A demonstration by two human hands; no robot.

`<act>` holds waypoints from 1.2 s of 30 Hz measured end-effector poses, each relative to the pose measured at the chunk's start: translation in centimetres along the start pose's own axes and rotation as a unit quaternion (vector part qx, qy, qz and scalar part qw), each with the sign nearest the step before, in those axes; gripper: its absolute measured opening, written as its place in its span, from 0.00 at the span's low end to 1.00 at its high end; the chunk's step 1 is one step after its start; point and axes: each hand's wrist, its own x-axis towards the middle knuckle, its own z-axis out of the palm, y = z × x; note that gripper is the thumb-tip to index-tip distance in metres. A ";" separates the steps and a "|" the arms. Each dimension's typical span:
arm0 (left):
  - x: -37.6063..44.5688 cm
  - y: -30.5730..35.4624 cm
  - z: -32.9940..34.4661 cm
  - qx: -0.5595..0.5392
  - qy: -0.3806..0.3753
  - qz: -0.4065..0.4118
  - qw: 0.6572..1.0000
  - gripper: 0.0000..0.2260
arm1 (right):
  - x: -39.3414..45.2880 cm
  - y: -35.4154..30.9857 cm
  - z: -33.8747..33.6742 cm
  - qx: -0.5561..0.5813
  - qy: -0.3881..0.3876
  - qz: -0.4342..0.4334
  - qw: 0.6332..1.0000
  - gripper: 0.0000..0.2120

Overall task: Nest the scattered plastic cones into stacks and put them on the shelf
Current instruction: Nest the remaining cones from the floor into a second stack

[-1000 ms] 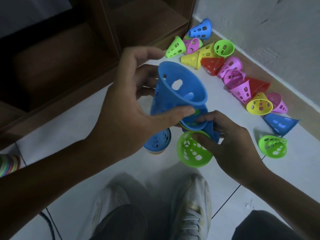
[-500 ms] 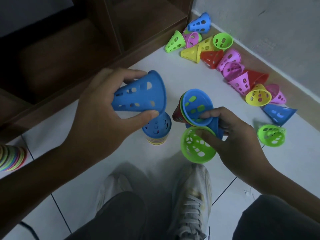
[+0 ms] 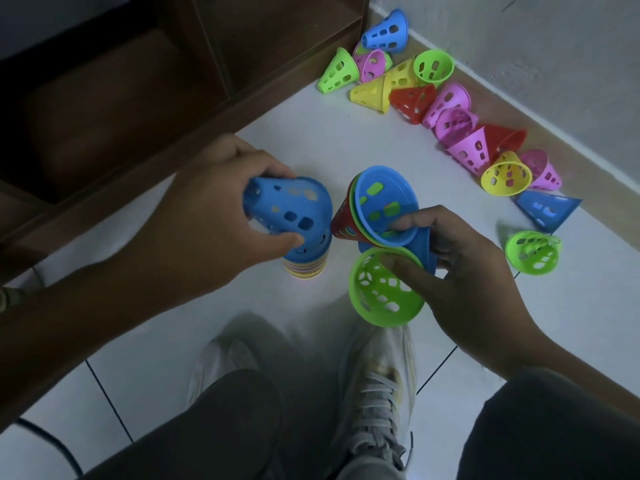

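Observation:
My left hand (image 3: 221, 216) grips a blue perforated cone (image 3: 291, 209), tilted with its wide mouth down and to the right, just over a standing stack of nested cones (image 3: 306, 265) on the floor. My right hand (image 3: 460, 271) holds a bundle of nested cones (image 3: 381, 202), blue inside green and red, and pinches a green cone (image 3: 381, 292) by its rim. Several loose cones (image 3: 450, 109) in blue, green, yellow, red and pink lie along the wall at the upper right. The dark wooden shelf (image 3: 138, 81) fills the upper left.
A green cone (image 3: 533, 252) and a blue cone (image 3: 547, 209) lie apart at the right. My shoes (image 3: 374, 386) and knees are at the bottom. The white wall (image 3: 554, 46) and its skirting run along the right. The floor is white tile.
My left hand has lowered the blue cone and turned it mouth-down, over the standing stack. My right hand has kept its bundle and the green cone almost still.

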 end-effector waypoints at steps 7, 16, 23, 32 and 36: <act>1.0 -1.2 2.3 0.030 -0.044 0.005 0.999 0.28 | 0.6 -0.4 -0.1 -0.022 -0.006 -0.011 1.000 0.17; 0.5 0.3 2.5 -0.076 -0.078 0.086 0.990 0.38 | 0.5 -0.9 0.1 -0.067 -0.004 -0.065 0.996 0.17; 0.5 2.4 3.1 -0.226 -0.072 0.136 0.962 0.36 | 0.3 -1.6 -0.3 -0.054 0.013 -0.093 0.994 0.18; 1.0 2.5 1.8 -0.312 0.030 0.158 0.936 0.27 | -0.3 -3.1 -0.4 -0.126 0.046 -0.120 0.984 0.30; 1.2 0.7 0.4 -0.243 0.084 0.141 0.956 0.30 | -0.2 -2.7 -0.3 -0.115 0.053 -0.099 0.987 0.30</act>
